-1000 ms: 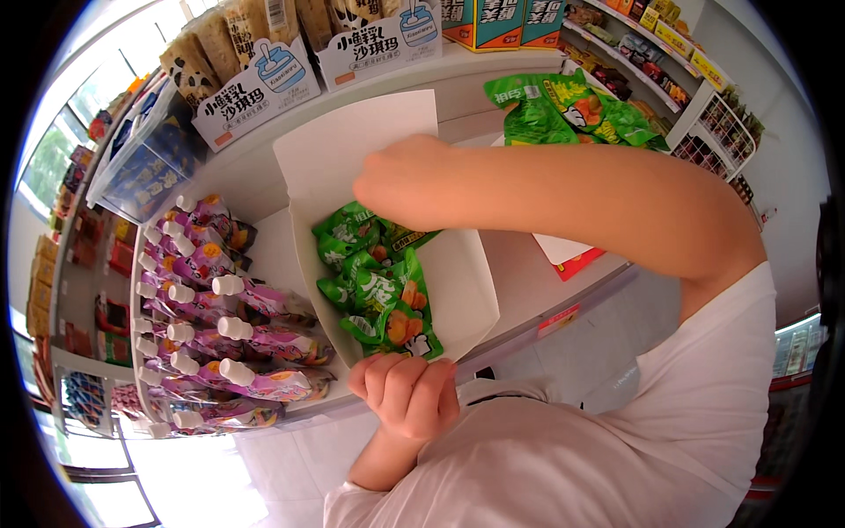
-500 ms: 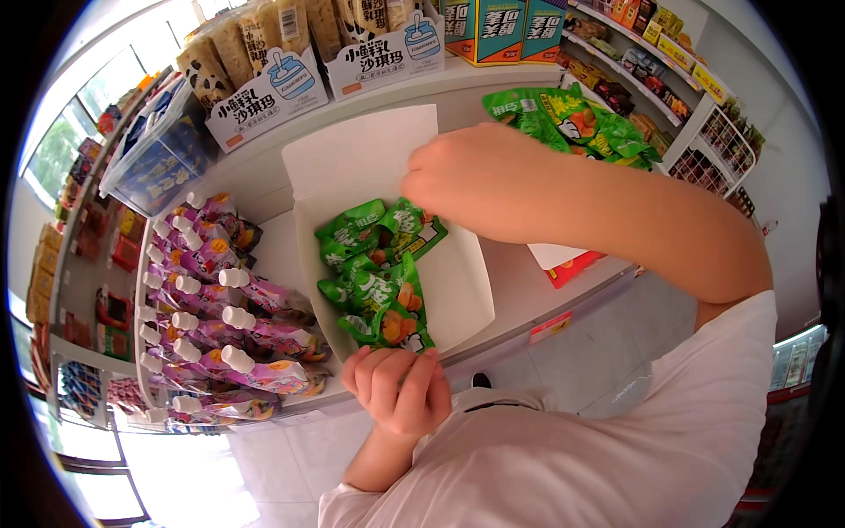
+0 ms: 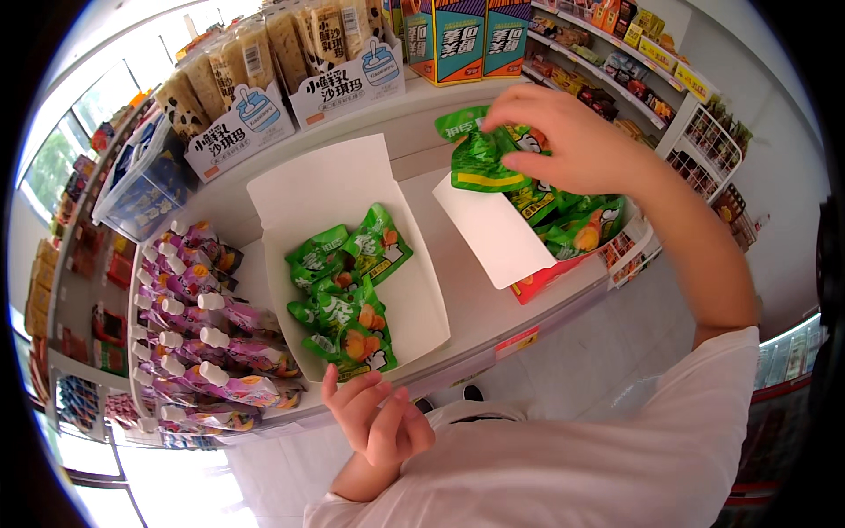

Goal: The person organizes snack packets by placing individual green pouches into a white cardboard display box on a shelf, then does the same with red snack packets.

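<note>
A white cardboard box (image 3: 427,304) with its lid raised holds several green snack packets (image 3: 356,330) along its left side. To its right, a second white box (image 3: 493,238) with a red front is heaped with more green packets (image 3: 585,231). Over this heap is my right hand (image 3: 563,141), its thumb and fingers apart around a crinkled green packet (image 3: 484,163); I see no firm grip on it. My left hand (image 3: 378,421) hovers just off the near edge of the left box, empty, with loosely bent fingers spread apart.
Pink spouted pouches (image 3: 233,352) with white caps stand in rows at the left. Behind them is a clear plastic tub (image 3: 145,189) of blue packets. Wrapped snack bars (image 3: 264,57) and teal-orange cartons (image 3: 458,44) line the raised back shelf. A wire rack (image 3: 704,145) stands at right.
My right hand has moved from above the left box to the packets in the right box. My left hand has come off the left box's near edge and its fingers have loosened.
</note>
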`<state>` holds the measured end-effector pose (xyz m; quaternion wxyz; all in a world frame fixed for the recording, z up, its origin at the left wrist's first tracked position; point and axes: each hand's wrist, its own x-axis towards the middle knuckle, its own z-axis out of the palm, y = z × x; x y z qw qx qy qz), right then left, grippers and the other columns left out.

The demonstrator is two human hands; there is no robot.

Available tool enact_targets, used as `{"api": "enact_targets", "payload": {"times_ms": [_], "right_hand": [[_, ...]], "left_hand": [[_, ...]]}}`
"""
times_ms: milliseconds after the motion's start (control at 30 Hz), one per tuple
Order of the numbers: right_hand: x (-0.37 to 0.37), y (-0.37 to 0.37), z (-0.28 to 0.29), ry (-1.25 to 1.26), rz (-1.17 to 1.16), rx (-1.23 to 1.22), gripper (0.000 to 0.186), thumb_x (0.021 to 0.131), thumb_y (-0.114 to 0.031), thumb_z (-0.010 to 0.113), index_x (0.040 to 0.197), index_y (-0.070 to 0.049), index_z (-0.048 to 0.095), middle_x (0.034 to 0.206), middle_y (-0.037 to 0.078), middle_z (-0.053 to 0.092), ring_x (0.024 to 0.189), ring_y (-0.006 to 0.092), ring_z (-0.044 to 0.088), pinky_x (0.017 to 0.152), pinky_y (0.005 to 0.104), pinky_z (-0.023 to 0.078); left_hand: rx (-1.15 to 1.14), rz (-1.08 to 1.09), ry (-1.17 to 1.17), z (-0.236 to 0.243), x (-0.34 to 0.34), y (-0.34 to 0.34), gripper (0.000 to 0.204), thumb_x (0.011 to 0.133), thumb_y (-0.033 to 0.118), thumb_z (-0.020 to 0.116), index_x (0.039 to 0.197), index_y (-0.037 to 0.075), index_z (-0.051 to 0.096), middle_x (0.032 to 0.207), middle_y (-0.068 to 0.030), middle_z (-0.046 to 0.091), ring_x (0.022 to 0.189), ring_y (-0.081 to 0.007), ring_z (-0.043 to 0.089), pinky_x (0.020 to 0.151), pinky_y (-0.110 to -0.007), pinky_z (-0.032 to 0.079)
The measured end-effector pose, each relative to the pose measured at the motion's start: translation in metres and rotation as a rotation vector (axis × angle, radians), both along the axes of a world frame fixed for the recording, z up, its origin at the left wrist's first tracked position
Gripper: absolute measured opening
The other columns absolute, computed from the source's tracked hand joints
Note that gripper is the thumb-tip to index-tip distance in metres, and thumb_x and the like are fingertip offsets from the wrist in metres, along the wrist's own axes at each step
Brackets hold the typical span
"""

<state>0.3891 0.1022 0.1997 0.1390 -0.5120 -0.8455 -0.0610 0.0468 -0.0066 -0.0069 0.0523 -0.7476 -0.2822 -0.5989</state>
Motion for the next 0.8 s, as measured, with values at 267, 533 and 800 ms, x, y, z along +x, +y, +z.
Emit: {"api": "enact_targets", "payload": {"times_ms": [267, 533, 800], "right_hand": [[0.0, 0.07, -0.012, 0.002, 0.043, -0.197, 0.068, 0.079, -0.018, 0.088, 0.141, -0.006, 0.062, 0.14, 0.017, 0.065, 0.129, 0.0338, 0.064, 0.107, 0.0436, 0.052], [-0.026, 0.033, 0.031, 0.151, 0.09, -0.153, 0.055, 0.074, -0.022, 0.094, 0.118, 0.001, 0.072, 0.103, 0.018, 0.074, 0.093, 0.03, 0.071, 0.085, 0.0401, 0.056], [-0.089, -0.04, 0.037, 0.58, 0.073, -0.659, 0.043, 0.083, -0.019, 0.093, 0.115, 0.0, 0.072, 0.095, 0.001, 0.074, 0.087, 0.009, 0.064, 0.079, 0.0291, 0.053]], "left_hand": [[0.058, -0.101, -0.053, 0.011, 0.026, -0.003, 0.022, 0.071, 0.0, 0.064, 0.092, 0.007, 0.067, 0.098, -0.0104, 0.064, 0.092, -0.0314, 0.068, 0.11, -0.068, 0.044], [0.001, -0.138, 0.077, 0.034, 0.033, 0.0, 0.029, 0.081, 0.002, 0.068, 0.11, 0.005, 0.069, 0.117, -0.0174, 0.065, 0.104, -0.0382, 0.068, 0.104, -0.064, 0.05], [0.374, 0.44, 0.065, 0.1, 0.066, 0.048, 0.026, 0.089, 0.015, 0.079, 0.114, 0.009, 0.079, 0.118, -0.0119, 0.076, 0.113, -0.0347, 0.071, 0.117, -0.066, 0.038]]}}
